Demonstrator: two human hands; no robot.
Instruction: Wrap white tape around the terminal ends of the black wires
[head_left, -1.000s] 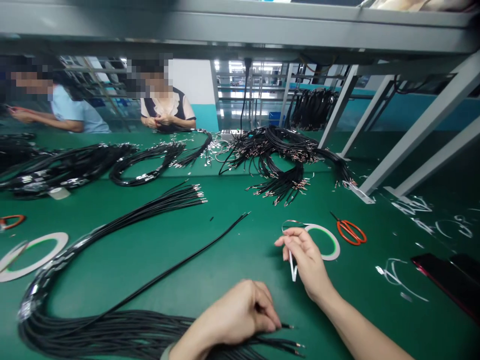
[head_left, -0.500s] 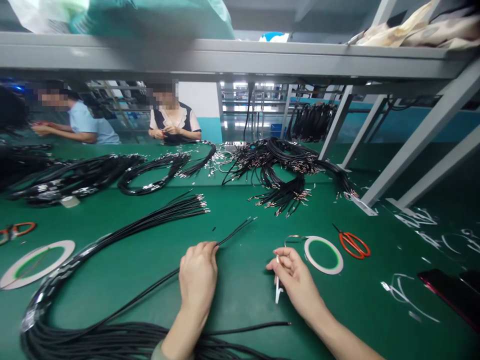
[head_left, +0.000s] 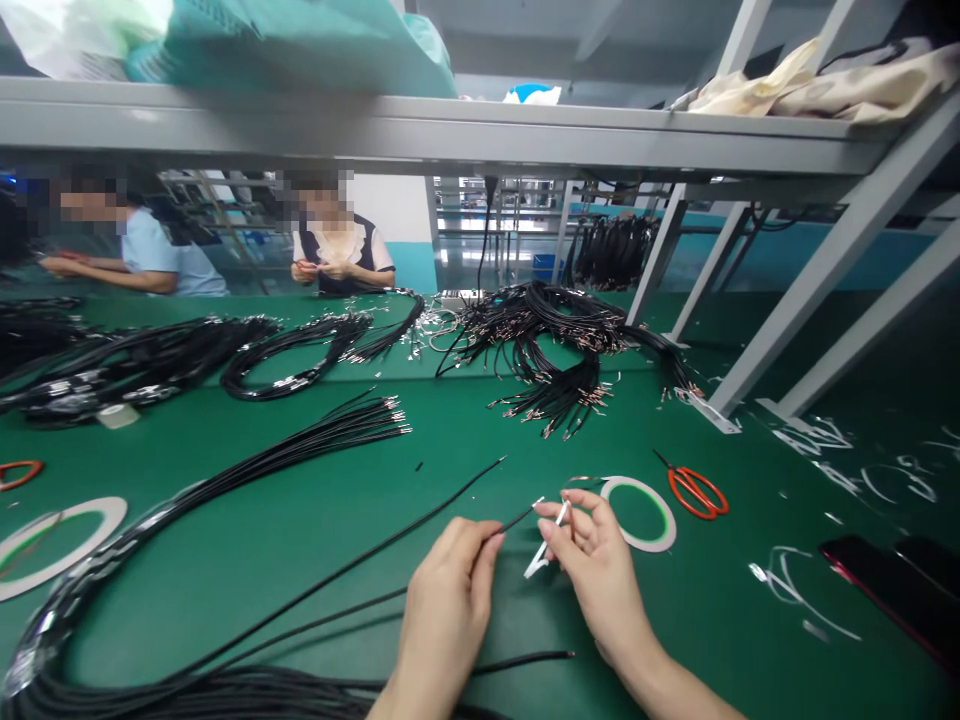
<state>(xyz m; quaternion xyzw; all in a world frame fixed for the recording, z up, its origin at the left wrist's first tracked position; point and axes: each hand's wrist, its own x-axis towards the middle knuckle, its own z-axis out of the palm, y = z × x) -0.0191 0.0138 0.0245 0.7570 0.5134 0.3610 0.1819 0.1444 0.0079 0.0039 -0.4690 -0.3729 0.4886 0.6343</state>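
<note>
My left hand [head_left: 452, 600] is closed in a pinch on one thin black cable [head_left: 517, 518], close to its bare metal tip. A second black cable [head_left: 420, 518] lies loose behind that hand, its end pointing away from me. Between the thumb and fingers of my right hand [head_left: 596, 565] is a slim white strip [head_left: 546, 545], folded or forked at its lower end. Its upper part is near the cable's tip; whether they touch I cannot tell. Both cables run left toward a thick curved bundle of black cables [head_left: 247, 468].
Right of my hands lie a flat tape roll [head_left: 660, 542] and orange-handled scissors [head_left: 697, 492]. Cable heaps [head_left: 547, 310] sit farther back. A grey shelf beam [head_left: 420, 130] crosses above, with slanted legs [head_left: 795, 270] at right. Two people sit opposite, hands raised.
My left hand has moved right and toward me, holding one cable where two ran through it before; the other now lies loose. The white strip has tilted, and the two hands are closer together.
</note>
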